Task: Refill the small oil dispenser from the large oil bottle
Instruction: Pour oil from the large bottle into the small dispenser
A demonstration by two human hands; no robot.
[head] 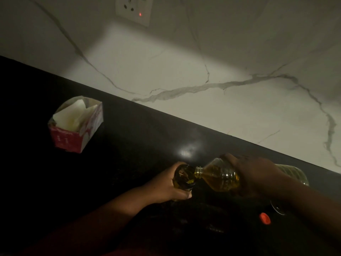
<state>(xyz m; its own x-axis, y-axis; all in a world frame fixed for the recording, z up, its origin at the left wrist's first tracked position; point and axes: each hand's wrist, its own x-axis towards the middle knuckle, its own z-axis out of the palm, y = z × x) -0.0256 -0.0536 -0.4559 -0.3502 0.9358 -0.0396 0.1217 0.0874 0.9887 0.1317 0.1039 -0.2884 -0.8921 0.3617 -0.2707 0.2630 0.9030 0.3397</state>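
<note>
Light: the kitchen is dim, so small things are hard to see.
Big oil bottle (219, 177): it is tipped over on its side, up off the counter. Its open mouth points to the left and sits right at the top of the small oil dispenser. Yellow oil fills the neck end.
Small oil dispenser (183, 177): it is low in the middle of the view, over the black counter (129, 145). Its open top faces the big bottle's mouth. There is dark yellow oil inside it. Whether its bottom rests on the counter cannot be told.
Left hand (166, 185): its fingers and thumb are wrapped around the small dispenser and hold it.
Right hand (256, 172): it comes over the top of the big bottle, with its fingers curled around the bottle's body. It holds the bottle tipped.
Red cap (264, 218): it lies on the counter near the person, under the right arm. It is apart from both bottles.
Tissue box (75, 124): a red and white box with white paper in it. It stands on the counter far off to the left.
Wall (203, 61): white stone with grey lines, behind the counter.
Wall plug (133, 10): it is high on the wall and has a small red light.
</note>
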